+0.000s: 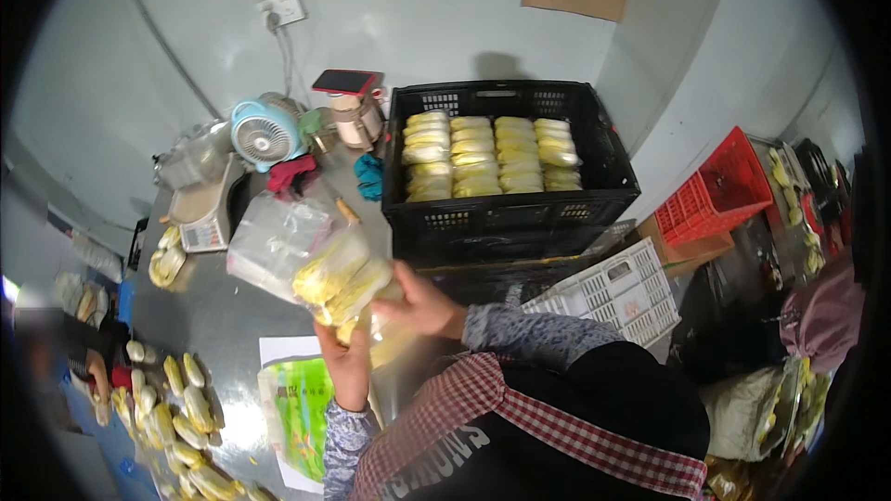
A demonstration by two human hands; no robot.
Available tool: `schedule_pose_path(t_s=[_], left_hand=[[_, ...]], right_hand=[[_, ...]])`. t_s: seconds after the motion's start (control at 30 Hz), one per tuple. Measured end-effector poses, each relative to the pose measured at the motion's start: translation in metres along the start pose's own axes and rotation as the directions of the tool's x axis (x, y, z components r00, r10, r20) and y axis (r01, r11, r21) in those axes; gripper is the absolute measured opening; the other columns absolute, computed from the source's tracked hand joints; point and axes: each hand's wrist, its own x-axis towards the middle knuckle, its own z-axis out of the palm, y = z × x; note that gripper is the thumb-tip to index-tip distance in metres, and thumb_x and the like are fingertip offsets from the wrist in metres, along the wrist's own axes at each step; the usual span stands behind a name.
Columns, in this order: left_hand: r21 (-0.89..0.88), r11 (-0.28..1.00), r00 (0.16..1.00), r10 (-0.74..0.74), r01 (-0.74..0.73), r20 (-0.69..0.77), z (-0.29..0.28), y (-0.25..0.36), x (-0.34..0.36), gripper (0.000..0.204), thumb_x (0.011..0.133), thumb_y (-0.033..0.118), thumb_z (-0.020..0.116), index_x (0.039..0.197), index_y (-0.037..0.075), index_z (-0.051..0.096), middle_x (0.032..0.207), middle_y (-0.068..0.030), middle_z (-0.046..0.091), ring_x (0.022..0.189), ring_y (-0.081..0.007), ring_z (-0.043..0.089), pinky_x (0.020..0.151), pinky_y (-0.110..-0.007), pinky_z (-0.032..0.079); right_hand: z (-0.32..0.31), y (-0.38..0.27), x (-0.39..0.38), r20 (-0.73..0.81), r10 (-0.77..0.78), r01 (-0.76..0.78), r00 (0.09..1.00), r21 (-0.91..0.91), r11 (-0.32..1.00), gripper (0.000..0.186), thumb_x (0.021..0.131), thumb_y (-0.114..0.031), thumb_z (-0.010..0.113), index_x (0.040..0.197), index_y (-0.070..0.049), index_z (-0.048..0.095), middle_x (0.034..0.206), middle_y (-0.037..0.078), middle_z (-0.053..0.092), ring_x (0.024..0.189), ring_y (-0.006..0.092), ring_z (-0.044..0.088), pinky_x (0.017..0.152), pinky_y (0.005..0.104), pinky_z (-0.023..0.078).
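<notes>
Between my two hands, over the metal table, is a clear plastic bag of yellow-white baby cabbages (pixel 339 274), tilted and partly blurred. My left hand (pixel 346 362) grips its lower end with the fingers partly behind it. My right hand (pixel 422 303) is closed at the bag's right side, its fingertips hidden. Close by on the left lies a stack of clear plastic bags (pixel 269 237). Beyond my hands stands a black crate (pixel 510 213) holding rows of stacked bagged baby cabbages (pixel 473 158).
Loose baby cabbages (pixel 190 408) lie at lower left, near another person's hand (pixel 97 376). A green-printed package (pixel 302 413) sits beside my left forearm. Far left are a scale (pixel 204 232) and a blue fan (pixel 266 134). White (pixel 631 292) and red (pixel 710 195) crates stand right.
</notes>
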Motion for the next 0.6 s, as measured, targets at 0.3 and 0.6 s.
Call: schedule_pose_path(t_s=[0.3,0.6], left_hand=[[-0.036,0.954,0.954,-0.294,0.296,0.065,-0.011,-0.031,0.040,0.042,0.095,0.017,0.051,0.134,0.005,0.039,0.112,-0.0172,0.059,0.091,-0.0207,0.062,0.082,-0.033,0.050],[-0.444,0.780,0.788,-0.574,0.442,-0.224,-0.073,-0.085,0.003,0.023,0.091,0.017,0.054,0.112,0.006,0.054,0.091,-0.0099,0.062,0.078,-0.0192,0.060,0.070,-0.031,0.050]], right_hand=[[-0.307,-0.049,0.023,-0.708,0.056,-0.529,0.704,-0.470,0.707,0.070,0.082,-0.051,0.061,0.115,0.009,0.049,0.104,0.025,0.060,0.094,0.0290,0.062,0.082,0.0381,0.050],[-0.468,0.028,-0.026,-0.726,0.598,-0.907,0.340,-0.422,0.003,0.109,0.073,-0.076,0.046,0.132,0.015,0.033,0.137,0.029,0.038,0.128,0.0384,0.039,0.105,0.0352,0.032]])
